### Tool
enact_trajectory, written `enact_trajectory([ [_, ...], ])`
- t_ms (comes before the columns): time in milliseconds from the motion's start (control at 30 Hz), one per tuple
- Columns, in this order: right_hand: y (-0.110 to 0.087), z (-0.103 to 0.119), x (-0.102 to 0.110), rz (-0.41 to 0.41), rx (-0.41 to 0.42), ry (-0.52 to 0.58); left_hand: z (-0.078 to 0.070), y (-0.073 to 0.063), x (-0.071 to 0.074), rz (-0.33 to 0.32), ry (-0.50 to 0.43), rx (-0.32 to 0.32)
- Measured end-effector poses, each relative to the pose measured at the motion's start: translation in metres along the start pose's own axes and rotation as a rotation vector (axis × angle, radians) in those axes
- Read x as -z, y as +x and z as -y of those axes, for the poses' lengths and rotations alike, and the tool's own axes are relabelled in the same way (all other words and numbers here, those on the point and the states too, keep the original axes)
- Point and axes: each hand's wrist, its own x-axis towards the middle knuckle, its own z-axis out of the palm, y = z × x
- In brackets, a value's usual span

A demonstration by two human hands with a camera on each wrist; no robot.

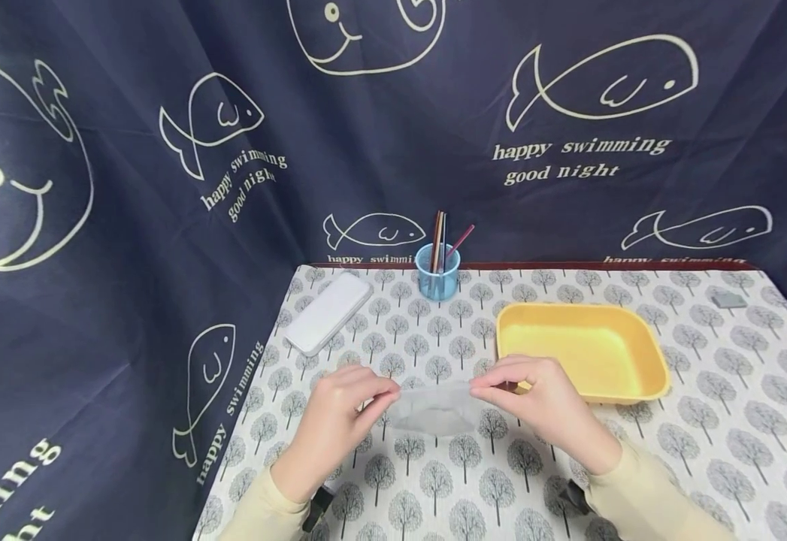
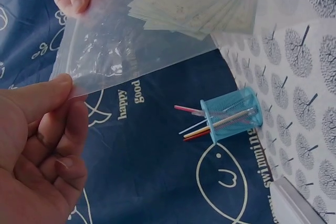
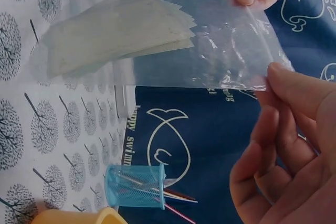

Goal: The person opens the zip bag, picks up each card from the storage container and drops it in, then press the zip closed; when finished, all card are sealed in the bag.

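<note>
Both hands hold up a clear zip bag point(image 1: 434, 406) by the two corners of its top edge, in front of the body and over the table. My left hand point(image 1: 342, 409) pinches one corner between thumb and forefinger. At the opposite corner, my right hand point(image 1: 542, 394) pinches the edge the same way. Inside the bag, fanned toward the top, lies a stack of thin pale sheets point(image 3: 115, 35), well seen in both wrist views. A seam strip runs just under the bag's top edge between the fingertips.
Right of the bag stands a yellow basin point(image 1: 582, 349), close behind my right hand. A blue mesh cup point(image 1: 437, 279) with several thin sticks stands at the back. A white flat box point(image 1: 328, 312) lies at the left, and a small grey block point(image 1: 728, 300) at the far right.
</note>
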Motion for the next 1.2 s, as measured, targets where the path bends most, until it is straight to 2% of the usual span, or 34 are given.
enact_trajectory([
  [133,0.0,-0.002,-0.003,0.026,-0.014,-0.025,0.002,-0.002,-0.001,0.017,-0.017,0.034],
  [300,0.011,-0.01,-0.005,0.054,-0.036,-0.094,0.014,0.004,-0.008,0.047,-0.011,0.113],
  [500,0.041,-0.021,-0.005,0.119,-0.049,-0.262,0.039,0.018,-0.016,0.114,0.017,0.215],
  [767,0.087,-0.038,-0.008,0.272,0.013,-0.593,0.078,0.044,-0.034,0.263,0.114,0.279],
  [867,0.104,-0.043,-0.011,0.323,0.034,-0.677,0.092,0.054,-0.041,0.317,0.131,0.313],
  [1067,0.13,-0.054,-0.018,0.377,0.037,-0.789,0.114,0.069,-0.057,0.337,0.181,0.355],
  [1200,0.138,-0.065,-0.022,0.38,-0.003,-0.853,0.126,0.074,-0.071,0.36,0.243,0.369],
])
